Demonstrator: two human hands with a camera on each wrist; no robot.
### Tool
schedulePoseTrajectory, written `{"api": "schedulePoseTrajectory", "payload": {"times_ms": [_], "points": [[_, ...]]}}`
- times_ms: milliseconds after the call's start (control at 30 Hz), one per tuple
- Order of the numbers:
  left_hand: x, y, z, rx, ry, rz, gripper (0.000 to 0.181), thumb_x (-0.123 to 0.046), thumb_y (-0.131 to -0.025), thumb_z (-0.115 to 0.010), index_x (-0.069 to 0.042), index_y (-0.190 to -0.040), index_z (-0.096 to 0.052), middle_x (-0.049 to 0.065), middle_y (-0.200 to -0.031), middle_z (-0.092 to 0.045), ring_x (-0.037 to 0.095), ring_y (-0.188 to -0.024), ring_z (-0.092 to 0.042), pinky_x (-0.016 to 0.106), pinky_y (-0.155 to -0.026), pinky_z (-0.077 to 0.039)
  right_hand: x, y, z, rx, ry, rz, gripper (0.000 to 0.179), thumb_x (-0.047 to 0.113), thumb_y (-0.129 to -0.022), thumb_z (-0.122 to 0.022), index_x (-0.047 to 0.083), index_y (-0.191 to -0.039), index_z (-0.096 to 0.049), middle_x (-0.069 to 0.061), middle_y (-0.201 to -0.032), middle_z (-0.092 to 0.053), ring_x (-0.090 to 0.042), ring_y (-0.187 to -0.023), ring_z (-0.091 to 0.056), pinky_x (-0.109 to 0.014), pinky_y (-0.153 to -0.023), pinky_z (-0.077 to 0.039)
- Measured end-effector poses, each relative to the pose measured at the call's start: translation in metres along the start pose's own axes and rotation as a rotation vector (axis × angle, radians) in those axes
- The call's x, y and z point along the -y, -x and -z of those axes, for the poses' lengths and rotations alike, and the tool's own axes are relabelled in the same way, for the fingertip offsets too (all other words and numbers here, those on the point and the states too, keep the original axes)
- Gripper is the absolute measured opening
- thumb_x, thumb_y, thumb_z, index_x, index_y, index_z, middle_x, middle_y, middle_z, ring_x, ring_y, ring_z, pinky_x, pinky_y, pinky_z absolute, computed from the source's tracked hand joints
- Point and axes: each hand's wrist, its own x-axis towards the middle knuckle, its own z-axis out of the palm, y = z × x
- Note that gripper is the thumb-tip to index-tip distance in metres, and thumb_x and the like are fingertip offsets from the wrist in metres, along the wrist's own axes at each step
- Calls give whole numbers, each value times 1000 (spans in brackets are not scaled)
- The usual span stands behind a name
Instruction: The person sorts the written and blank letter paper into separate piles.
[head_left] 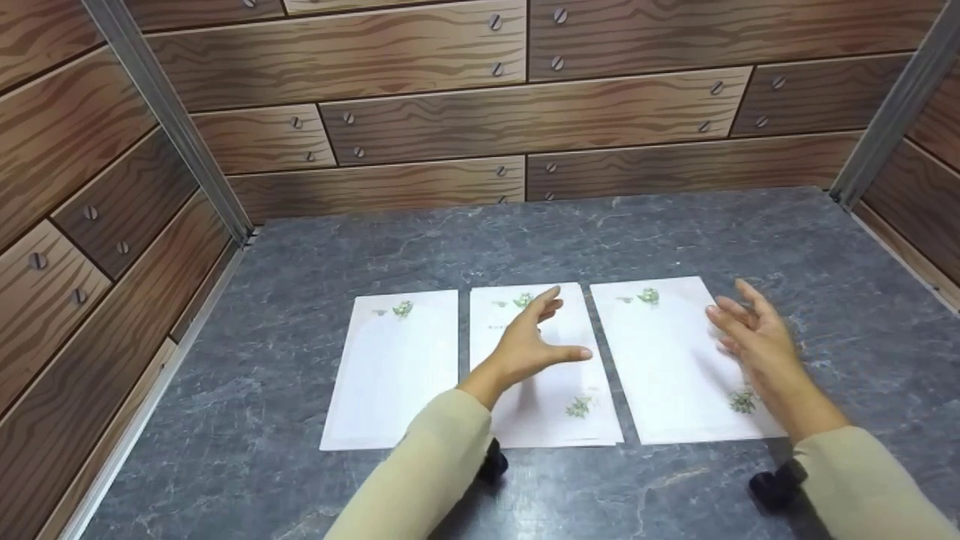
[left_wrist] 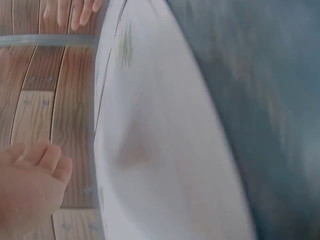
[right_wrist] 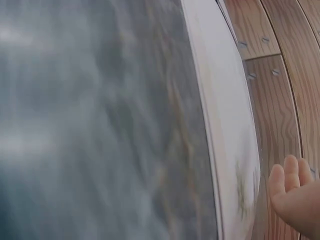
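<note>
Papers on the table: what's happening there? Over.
Left hand open above middle paper, empty. Right hand open at right edge of right paper, also empty. Papers flat, side by side. No obstacle visible.

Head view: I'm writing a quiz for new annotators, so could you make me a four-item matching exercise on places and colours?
1. Left hand
2. Table
3. Right hand
4. Wall

A. Brown, wood-patterned
B. At the right edge of the right sheet
C. Dark grey, marbled
D. Over the middle sheet

Pairs: 1-D, 2-C, 3-B, 4-A
</note>
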Motion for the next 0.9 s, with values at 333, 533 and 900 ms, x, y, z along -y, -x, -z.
{"api": "schedulePoseTrajectory", "payload": {"times_ms": [333,533,900], "points": [[15,9,45,2,-43,19,95,-25,-75,-83,-13,-151,-26,9,-147,-38,26,-135,-33,45,-107,-32,2,-2,-41,-25,133,-13,87,30,-92,-64,12,-154,-6,-24,-152,-20,-7,-108,-47,-30,-90,-43],[27,20,68,-10,-55,15,97,-26,-75,-83,-13,-152,-24,11,-149,-35,28,-136,-31,48,-108,-30,3,-3,-63,-6,176,13,87,33,-92,-64,10,-154,-7,-23,-151,-23,-33,-130,-34,-48,-100,-37],[45,40,102,-77,-92,38,93,-20,-76,-82,-9,-150,-27,15,-148,-36,31,-135,-33,47,-109,-28,4,-3,-100,39,233,30,86,29,-91,-67,8,-153,-11,-22,-149,-27,-37,-131,-34,-45,-104,-36]]}}
